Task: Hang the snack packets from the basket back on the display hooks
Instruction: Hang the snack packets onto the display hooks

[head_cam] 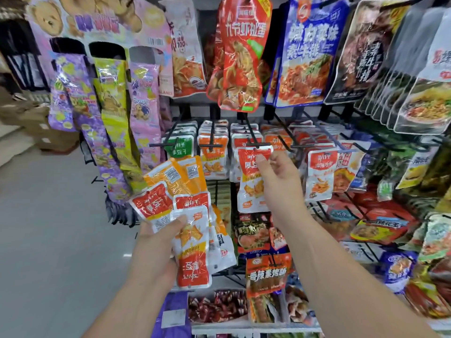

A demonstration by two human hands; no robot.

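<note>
Left hand (156,242) clutched a fanned bunch of red and orange snack packets (175,191). Right hand (280,176) pinched the top of one red-and-white packet (251,189), its upper edge at the tip of a black display hook (250,132).

"100" on white packet (188,57)

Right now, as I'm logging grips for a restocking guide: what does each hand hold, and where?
The right hand pinches a red-and-white packet at its top edge. The left hand grips a bunch of packets where they overlap.
</note>
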